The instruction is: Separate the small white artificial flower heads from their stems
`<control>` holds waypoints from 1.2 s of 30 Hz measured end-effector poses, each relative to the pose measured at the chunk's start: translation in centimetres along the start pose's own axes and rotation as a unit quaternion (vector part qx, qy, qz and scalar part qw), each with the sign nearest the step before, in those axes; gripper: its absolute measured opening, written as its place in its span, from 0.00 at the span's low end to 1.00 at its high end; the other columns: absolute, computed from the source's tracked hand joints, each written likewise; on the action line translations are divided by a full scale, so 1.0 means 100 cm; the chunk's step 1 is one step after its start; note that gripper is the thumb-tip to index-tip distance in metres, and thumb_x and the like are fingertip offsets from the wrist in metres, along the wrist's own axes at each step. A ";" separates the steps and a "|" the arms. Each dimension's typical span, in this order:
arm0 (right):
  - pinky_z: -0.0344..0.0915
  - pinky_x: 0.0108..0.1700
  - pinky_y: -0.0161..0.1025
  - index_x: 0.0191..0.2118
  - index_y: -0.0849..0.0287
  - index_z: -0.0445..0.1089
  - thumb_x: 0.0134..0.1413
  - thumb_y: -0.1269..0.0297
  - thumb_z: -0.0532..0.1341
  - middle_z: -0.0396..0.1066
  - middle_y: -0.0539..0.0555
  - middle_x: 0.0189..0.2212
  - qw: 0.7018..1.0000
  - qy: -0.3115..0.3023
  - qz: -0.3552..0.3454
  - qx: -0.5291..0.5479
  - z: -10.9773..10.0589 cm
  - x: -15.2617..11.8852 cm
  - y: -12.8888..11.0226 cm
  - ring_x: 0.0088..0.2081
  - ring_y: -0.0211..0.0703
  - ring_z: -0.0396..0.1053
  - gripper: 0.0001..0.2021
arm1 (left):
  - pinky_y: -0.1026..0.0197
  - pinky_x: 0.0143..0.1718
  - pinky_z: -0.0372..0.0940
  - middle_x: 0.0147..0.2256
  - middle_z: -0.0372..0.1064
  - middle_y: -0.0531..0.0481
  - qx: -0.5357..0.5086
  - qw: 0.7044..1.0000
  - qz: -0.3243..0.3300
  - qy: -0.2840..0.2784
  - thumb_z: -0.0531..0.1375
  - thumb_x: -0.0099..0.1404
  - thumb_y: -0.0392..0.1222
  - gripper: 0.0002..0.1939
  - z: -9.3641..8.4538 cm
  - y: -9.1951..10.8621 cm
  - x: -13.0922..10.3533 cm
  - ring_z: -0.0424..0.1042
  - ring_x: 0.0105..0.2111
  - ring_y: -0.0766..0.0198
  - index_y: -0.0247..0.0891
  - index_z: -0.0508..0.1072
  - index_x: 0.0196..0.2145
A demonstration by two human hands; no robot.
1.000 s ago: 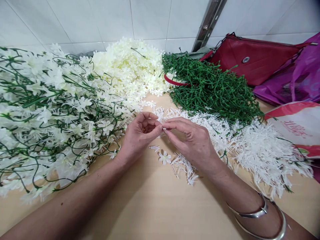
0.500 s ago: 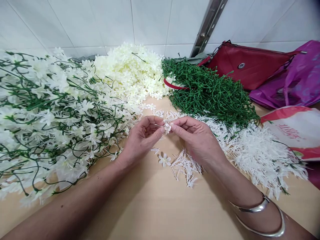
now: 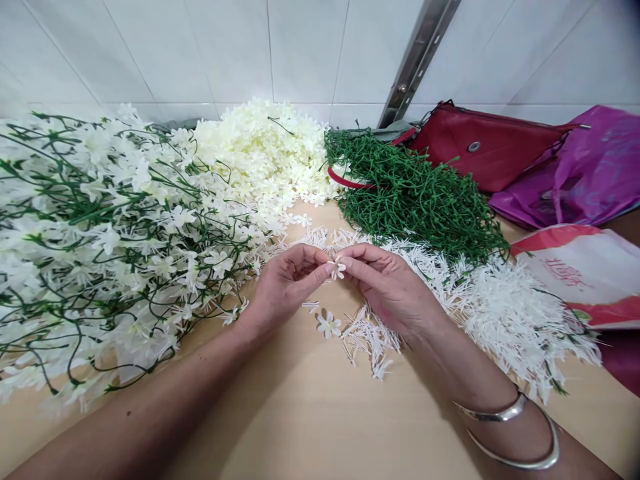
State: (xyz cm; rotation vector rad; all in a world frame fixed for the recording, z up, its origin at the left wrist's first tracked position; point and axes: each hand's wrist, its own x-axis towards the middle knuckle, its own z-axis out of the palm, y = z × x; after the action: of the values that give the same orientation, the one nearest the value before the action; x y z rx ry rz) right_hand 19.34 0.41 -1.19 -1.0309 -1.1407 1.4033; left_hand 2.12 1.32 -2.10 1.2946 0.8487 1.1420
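A small white artificial flower (image 3: 338, 269) is pinched between the fingertips of both hands, above the middle of the table. My left hand (image 3: 290, 280) grips it from the left, thumb against forefinger. From the right, my right hand (image 3: 385, 280) closes thumb and forefinger on the same flower. Whatever part of it sits behind the fingers is hidden. Just below the hands a loose white flower (image 3: 329, 325) lies flat on the table, beside a little heap of white stamen pieces (image 3: 371, 340).
Assembled white flowers on green stems (image 3: 125, 253) fill the left side. Behind are piled cream blossoms (image 3: 265, 147) and green stems (image 3: 415, 187). More white stamens (image 3: 520, 307) spread right, near a red bag (image 3: 490, 143), a purple plastic bag (image 3: 585, 173) and a white-and-red packet (image 3: 575, 267).
The flower has turned slightly in my fingertips, which have come closer together. The whole view has shifted a little.
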 end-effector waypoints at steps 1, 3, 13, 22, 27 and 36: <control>0.70 0.40 0.38 0.35 0.56 0.77 0.50 0.55 0.72 0.76 0.49 0.31 1.000 0.012 -0.017 -0.014 0.000 0.000 0.000 0.33 0.38 0.71 0.11 | 0.65 0.33 0.66 0.28 0.75 0.51 0.005 1.000 -0.002 0.009 0.71 0.59 0.46 0.11 0.000 0.000 0.000 0.72 0.29 0.68 0.35 0.76 0.32; 0.70 0.42 0.39 0.39 0.55 0.77 0.54 0.57 0.69 0.76 0.50 0.35 0.993 0.046 -0.086 -0.071 0.000 -0.002 -0.001 0.36 0.39 0.72 0.09 | 0.65 0.32 0.65 0.27 0.75 0.51 0.010 1.000 -0.005 0.029 0.71 0.59 0.46 0.12 0.000 0.001 0.000 0.72 0.28 0.68 0.36 0.75 0.31; 0.72 0.46 0.43 0.37 0.53 0.78 0.59 0.73 0.64 0.78 0.52 0.37 0.881 0.056 -0.291 -0.368 0.007 -0.011 -0.006 0.40 0.43 0.76 0.07 | 0.63 0.38 0.70 0.29 0.79 0.48 -0.008 0.999 -0.033 -0.006 0.70 0.60 0.46 0.11 -0.002 0.004 0.000 0.76 0.31 0.65 0.34 0.80 0.33; 0.73 0.43 0.41 0.33 0.52 0.76 0.58 0.72 0.65 0.81 0.47 0.32 0.884 0.091 -0.270 -0.372 0.009 -0.013 -0.005 0.36 0.42 0.78 0.06 | 0.63 0.39 0.71 0.31 0.80 0.47 -0.002 0.998 -0.061 -0.006 0.71 0.59 0.47 0.11 -0.002 0.008 -0.001 0.78 0.32 0.64 0.35 0.81 0.33; 0.73 0.45 0.41 0.34 0.53 0.78 0.58 0.71 0.66 0.82 0.49 0.34 0.891 0.083 -0.269 -0.356 0.008 -0.013 -0.004 0.37 0.43 0.79 0.05 | 0.63 0.39 0.72 0.31 0.81 0.47 -0.013 0.998 -0.065 0.002 0.72 0.58 0.45 0.11 -0.003 0.008 -0.001 0.78 0.32 0.64 0.35 0.82 0.34; 0.75 0.44 0.42 0.34 0.53 0.78 0.57 0.70 0.66 0.82 0.49 0.35 0.902 0.089 -0.261 -0.332 0.011 -0.014 -0.001 0.38 0.43 0.79 0.04 | 0.64 0.38 0.71 0.31 0.81 0.47 -0.021 0.997 -0.067 0.012 0.74 0.55 0.45 0.12 -0.002 0.009 -0.002 0.77 0.32 0.65 0.35 0.83 0.34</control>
State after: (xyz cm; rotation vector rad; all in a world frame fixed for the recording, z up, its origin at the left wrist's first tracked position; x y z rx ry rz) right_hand 18.48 -1.08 -0.88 -1.1607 -1.6529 0.4774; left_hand 1.78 1.15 -1.29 1.1729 0.9111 1.0656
